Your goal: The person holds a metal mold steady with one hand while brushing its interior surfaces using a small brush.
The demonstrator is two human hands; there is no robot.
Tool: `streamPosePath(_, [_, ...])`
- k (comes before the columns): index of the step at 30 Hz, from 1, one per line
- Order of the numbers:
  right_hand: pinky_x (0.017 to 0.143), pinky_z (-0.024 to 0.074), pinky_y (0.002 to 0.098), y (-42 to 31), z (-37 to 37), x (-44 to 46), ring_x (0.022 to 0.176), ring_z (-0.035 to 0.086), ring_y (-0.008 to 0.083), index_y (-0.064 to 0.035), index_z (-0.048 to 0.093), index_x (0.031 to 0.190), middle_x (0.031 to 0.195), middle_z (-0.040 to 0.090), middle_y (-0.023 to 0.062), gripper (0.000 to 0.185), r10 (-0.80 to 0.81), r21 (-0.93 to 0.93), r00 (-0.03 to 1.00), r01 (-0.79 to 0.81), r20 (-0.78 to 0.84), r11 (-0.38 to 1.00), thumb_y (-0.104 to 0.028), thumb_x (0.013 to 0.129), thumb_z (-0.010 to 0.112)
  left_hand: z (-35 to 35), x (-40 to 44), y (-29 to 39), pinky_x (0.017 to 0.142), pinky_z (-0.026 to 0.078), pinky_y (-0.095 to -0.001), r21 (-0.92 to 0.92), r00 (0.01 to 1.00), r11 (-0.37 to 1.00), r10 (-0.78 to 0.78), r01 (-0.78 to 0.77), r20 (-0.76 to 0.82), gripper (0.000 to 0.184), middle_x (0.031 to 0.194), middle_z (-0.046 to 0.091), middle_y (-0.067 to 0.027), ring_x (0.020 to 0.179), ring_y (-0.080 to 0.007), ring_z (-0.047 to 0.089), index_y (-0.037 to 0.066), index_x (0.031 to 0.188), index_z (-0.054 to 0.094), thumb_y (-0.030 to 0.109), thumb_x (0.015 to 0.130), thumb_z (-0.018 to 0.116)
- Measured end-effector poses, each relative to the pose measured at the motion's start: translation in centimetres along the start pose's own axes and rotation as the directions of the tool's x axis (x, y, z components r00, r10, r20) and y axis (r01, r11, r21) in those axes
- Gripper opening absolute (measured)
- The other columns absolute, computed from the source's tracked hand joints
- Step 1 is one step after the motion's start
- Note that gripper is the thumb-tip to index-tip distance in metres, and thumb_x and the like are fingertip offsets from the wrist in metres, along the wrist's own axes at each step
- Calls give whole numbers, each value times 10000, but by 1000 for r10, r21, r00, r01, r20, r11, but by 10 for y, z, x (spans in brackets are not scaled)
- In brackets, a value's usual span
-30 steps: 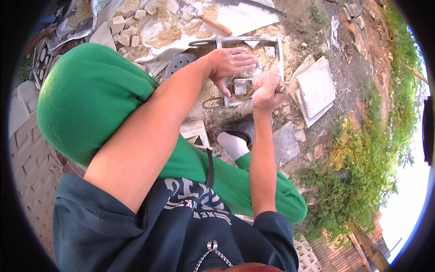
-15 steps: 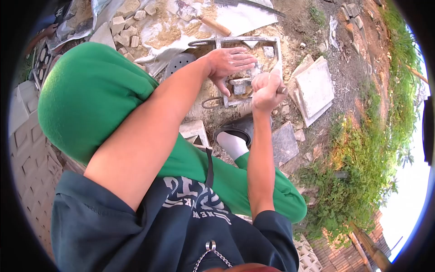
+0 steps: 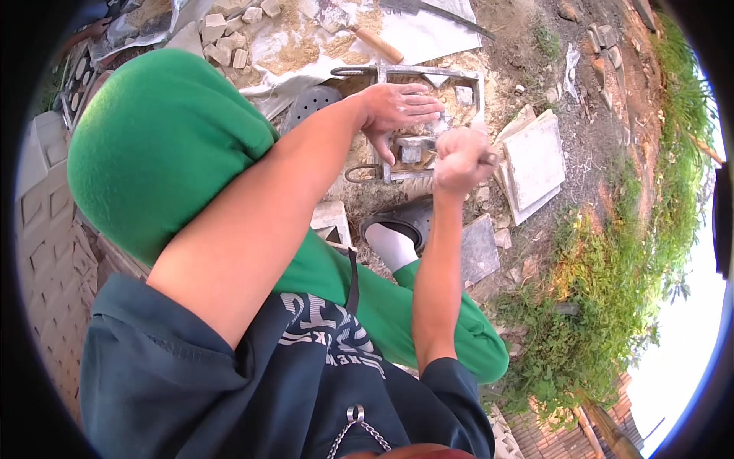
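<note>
My left hand (image 3: pixel 397 113) lies palm down across the left part of a dusty rectangular metal frame (image 3: pixel 480 88), its fingers spread slightly and pointing right. My right hand (image 3: pixel 462 161) is closed in a fist around a short handle (image 3: pixel 488 158), whose end sticks out on the right. The handle belongs to a hammer-like tool; its dusty head (image 3: pixel 415 142) is over a small grey block (image 3: pixel 411 155) inside the frame, beside my left thumb. Whether head and block touch, I cannot tell. Another small pale block (image 3: pixel 464 96) sits in the frame's upper right corner.
Stacked pale slabs (image 3: pixel 533 164) lean right of the frame, with a grey slab (image 3: pixel 478 249) below. Above lies a wooden-handled tool (image 3: pixel 380 44) on a white sheet (image 3: pixel 428 37). My shoe (image 3: pixel 413 218) is near the frame's lower edge. Stone pieces (image 3: pixel 222 42) lie upper left.
The view has shifted slightly, so the frame appears a little lower and further right. My right fist has turned slightly and moved a little away from my left hand, which stays flat.
</note>
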State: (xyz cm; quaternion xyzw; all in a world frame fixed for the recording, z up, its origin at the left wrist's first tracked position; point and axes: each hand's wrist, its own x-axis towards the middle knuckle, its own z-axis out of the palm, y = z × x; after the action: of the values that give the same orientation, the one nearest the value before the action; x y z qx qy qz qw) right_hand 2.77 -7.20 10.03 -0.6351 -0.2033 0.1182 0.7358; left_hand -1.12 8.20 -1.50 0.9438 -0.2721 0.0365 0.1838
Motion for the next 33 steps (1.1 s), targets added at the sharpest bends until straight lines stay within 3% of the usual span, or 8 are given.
streamPosePath(6, [391, 232, 282, -20, -4, 7, 403, 276, 103, -101, 338, 573, 482, 330, -7, 428, -175, 38, 983, 173, 61, 984, -147, 990, 426, 3, 1, 0, 1210, 154, -455, -3, 1000, 1000, -3, 3, -16, 1281, 1569, 252, -155, 1449, -273, 260, -14, 1485, 257, 816, 586, 635])
streamPosePath(11, [425, 260, 269, 23, -3, -10, 449, 300, 89, -98, 365, 605, 518, 342, -27, 430, 32, -66, 995, -26, 97, 997, -187, 1017, 451, 0, 2, 2, 1211, 130, -465, 0, 1000, 1000, -10, 10, 8, 1318, 1564, 253, -171, 1448, -276, 261, -45, 1465, 285, 870, 569, 596])
streamPosePath(13, [434, 257, 262, 14, 15, -15, 463, 297, 72, -100, 356, 607, 530, 354, -32, 440, 137, 15, 966, -137, -221, 990, -201, 1017, 480, -2, 2, 3, 1212, 126, -465, 2, 1000, 1000, 12, -12, 14, 1326, 1564, 252, -172, 1449, -274, 258, -44, 1466, 285, 873, 562, 603])
streamPosePath(17, [431, 253, 244, 11, 21, -18, 471, 324, 57, -66, 426, 630, 572, 391, -25, 417, 163, 13, 920, -170, -356, 985, -220, 1014, 481, -11, 4, 1, 1214, 118, -463, 24, 997, 998, 48, -50, 54, 1365, 1567, 248, -166, 1459, -271, 233, -38, 1474, 263, 872, 526, 634])
streamPosePath(20, [410, 241, 240, -14, 11, 0, 459, 319, 61, -63, 399, 619, 562, 377, -20, 416, 49, 220, 984, -11, -169, 975, -194, 1007, 469, -14, 3, 3, 1220, 101, -454, 32, 990, 998, 52, -57, 132, 1397, 1580, 214, -154, 1469, -274, 198, -23, 1497, 205, 832, 505, 691])
streamPosePath(25, [400, 255, 240, -57, 2, -6, 445, 362, 70, -52, 359, 608, 540, 372, 2, 433, -130, 51, 986, 125, 102, 991, -232, 982, 480, -17, 8, 7, 1223, 88, -447, 85, 981, 996, 11, -28, 196, 1412, 1590, 182, -146, 1478, -271, 162, -33, 1494, 201, 779, 476, 748])
streamPosePath(28, [396, 262, 246, -47, -3, -15, 448, 392, 78, -54, 350, 587, 532, 376, 8, 454, -106, -129, 987, 122, 118, 984, -236, 980, 485, -17, 6, 9, 1224, 90, -439, 97, 976, 995, 5, -27, 218, 1430, 1587, 181, -159, 1476, -284, 167, -37, 1499, 160, 767, 478, 757])
streamPosePath(33, [386, 248, 254, -24, -34, -14, 426, 308, 74, -67, 360, 568, 525, 361, -2, 421, 77, 177, 992, -60, -96, 982, -169, 967, 444, -16, -3, 40, 1224, 92, -423, -2, 987, 1000, -31, 31, 157, 1433, 1575, 169, -221, 1473, -321, 162, -76, 1483, 166, 813, 497, 704])
